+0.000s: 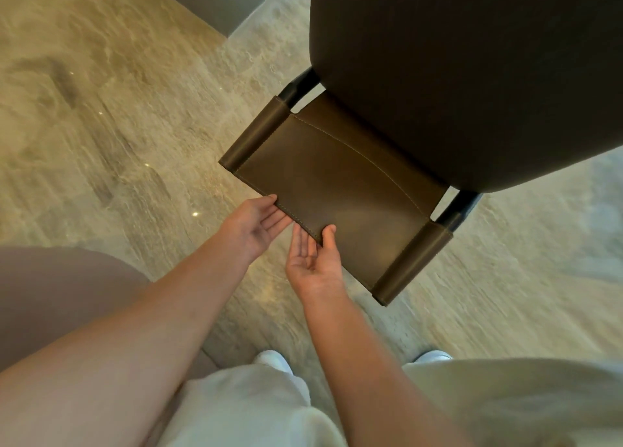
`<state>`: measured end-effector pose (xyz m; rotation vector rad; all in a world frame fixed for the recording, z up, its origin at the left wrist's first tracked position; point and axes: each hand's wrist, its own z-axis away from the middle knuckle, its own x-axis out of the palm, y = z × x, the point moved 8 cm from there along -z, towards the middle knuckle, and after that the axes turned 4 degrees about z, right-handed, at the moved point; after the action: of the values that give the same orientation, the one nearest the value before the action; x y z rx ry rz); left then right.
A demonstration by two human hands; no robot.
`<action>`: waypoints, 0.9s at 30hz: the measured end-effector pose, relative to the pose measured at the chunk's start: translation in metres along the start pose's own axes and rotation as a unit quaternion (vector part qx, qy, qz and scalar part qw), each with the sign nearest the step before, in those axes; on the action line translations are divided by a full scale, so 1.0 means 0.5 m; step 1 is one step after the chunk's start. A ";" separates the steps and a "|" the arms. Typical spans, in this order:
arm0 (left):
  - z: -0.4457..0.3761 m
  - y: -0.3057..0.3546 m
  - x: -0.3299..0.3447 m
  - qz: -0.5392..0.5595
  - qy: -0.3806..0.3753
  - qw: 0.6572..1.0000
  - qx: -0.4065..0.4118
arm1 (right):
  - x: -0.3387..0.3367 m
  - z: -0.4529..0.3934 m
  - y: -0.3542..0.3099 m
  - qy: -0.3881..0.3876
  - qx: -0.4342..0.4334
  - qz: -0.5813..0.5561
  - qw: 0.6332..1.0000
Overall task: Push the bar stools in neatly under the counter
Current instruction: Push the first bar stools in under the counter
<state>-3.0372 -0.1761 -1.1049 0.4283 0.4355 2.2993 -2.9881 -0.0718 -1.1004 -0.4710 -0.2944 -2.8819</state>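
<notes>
A bar stool with a brown leather backrest (340, 190) and dark metal posts stands in front of me, seen from above. Its seat is hidden under the dark counter top (472, 59) at the upper right. My left hand (256, 226) lies palm up at the backrest's near edge. Its fingers are straight and reach under the leather, and its thumb tip touches the edge. My right hand (315, 261) is just beside it and pinches the same edge, thumb on the leather and fingers behind it.
Glossy beige marble floor (101, 126) surrounds the stool. A rounded mauve-brown upholstered shape (50, 298) sits low on the left beside my arm. A dark panel (215, 1) stands at the top centre. My white trousers and shoes (273, 362) are at the bottom.
</notes>
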 end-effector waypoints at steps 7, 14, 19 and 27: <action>0.171 -0.014 0.053 0.013 0.003 1.000 -0.026 | -0.004 0.162 -0.038 -0.001 -0.024 0.025 0.999; 0.321 -0.018 0.097 0.021 -0.008 0.998 -0.052 | 0.008 0.313 -0.075 0.004 -0.042 0.040 0.998; 0.440 -0.031 0.136 0.044 -0.002 0.997 -0.069 | 0.009 0.421 -0.108 0.010 -0.062 0.050 0.997; 0.592 -0.041 0.212 0.050 -0.005 0.994 -0.093 | 0.027 0.579 -0.180 0.051 -0.111 0.077 0.989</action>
<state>-2.9693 -0.0324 -0.8327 0.3766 0.1956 2.4071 -2.9375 0.0783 -0.8416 -0.3639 0.0779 -2.7854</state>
